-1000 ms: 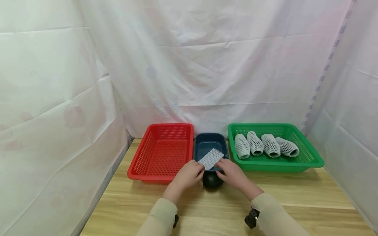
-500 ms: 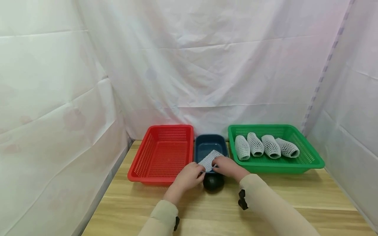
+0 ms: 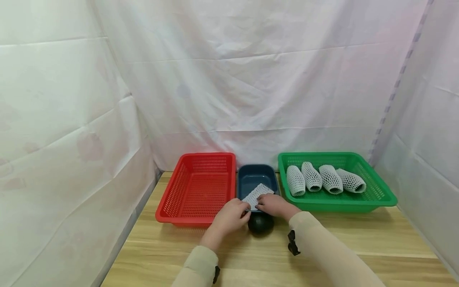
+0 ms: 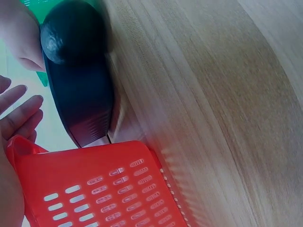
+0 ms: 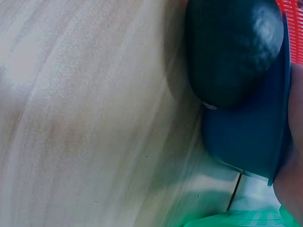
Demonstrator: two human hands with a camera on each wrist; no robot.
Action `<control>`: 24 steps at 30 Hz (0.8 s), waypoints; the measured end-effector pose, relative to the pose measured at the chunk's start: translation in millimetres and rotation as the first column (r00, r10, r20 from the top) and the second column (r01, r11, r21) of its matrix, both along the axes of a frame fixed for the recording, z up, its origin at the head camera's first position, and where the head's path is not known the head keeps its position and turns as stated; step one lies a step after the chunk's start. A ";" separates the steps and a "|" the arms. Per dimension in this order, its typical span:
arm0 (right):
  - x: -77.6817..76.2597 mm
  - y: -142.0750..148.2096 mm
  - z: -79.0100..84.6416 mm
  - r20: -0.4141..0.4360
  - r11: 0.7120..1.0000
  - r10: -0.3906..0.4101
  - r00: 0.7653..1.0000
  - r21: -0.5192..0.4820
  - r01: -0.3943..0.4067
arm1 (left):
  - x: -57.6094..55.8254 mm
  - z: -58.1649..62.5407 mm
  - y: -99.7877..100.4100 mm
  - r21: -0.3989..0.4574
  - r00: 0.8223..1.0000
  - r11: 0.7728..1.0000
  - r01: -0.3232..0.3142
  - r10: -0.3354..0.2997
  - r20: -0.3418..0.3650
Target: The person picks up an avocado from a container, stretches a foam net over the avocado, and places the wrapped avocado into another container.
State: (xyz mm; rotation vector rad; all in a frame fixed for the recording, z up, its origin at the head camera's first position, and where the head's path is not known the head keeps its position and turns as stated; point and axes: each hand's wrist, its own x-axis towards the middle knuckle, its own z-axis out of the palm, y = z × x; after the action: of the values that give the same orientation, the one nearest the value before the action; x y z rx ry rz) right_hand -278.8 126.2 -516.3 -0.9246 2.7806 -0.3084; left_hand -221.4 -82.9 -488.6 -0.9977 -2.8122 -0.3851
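Note:
A flattened white foam net sleeve (image 3: 256,195) lies slantwise over the front part of the dark blue tray (image 3: 255,169). My right hand (image 3: 274,205) reaches over the tray's front right rim, pinching the net near its lower edge with curled fingers. At the front left rim is my left hand (image 3: 231,215), fingertips close to the net's left end. Its fingers (image 4: 21,116) look loose and slightly bent in the left wrist view, with nothing seen between them. A dark green, glossy oval fruit, like an avocado (image 3: 261,224), sits on the table against the tray's front wall.
A red plastic basket (image 3: 168,199) stands left of the tray. To the right, a green basket (image 3: 380,195) holds several net-wrapped pieces (image 3: 296,181). The wooden table (image 3: 358,239) runs to white cloth (image 3: 251,99) at the back and sides.
The right hand has moved left and slightly up, from the net's right edge to over its lower part. The left hand, net and fruit stay nearly in place.

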 end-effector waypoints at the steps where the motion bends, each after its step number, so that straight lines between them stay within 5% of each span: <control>1: 0.4 0.1 1.4 -0.021 1.000 0.020 1.000 0.006 -0.020 | -0.1 0.2 -0.2 0.002 1.000 1.000 -0.003 0.003 0.003; 6: 0.0 -1.7 4.6 -0.010 0.999 0.035 0.999 -0.004 -0.035 | -0.7 0.8 -0.8 0.014 1.000 1.000 0.000 0.000 -0.004; 15: -5.7 -6.8 0.9 0.083 0.997 -0.061 0.995 -0.037 0.064 | -2.7 -1.1 -0.2 0.031 1.000 0.999 0.011 -0.011 0.000; 20: -5.3 -5.5 -3.7 -0.096 0.994 -0.040 0.995 -0.105 0.029 | -3.1 -0.7 -0.3 0.041 1.000 0.999 0.007 -0.007 0.005; 24: -3.9 -5.4 -2.2 -0.352 0.985 -0.025 0.936 -0.167 -0.037 | -4.0 0.2 -1.4 0.054 1.000 0.998 -0.011 0.010 0.027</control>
State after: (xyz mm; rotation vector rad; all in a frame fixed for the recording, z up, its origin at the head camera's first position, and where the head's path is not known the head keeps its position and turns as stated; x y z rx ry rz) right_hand -282.8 120.8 -518.5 -1.1280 3.1159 -0.4248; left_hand -225.4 -84.3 -488.4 -0.9738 -2.8133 -0.4749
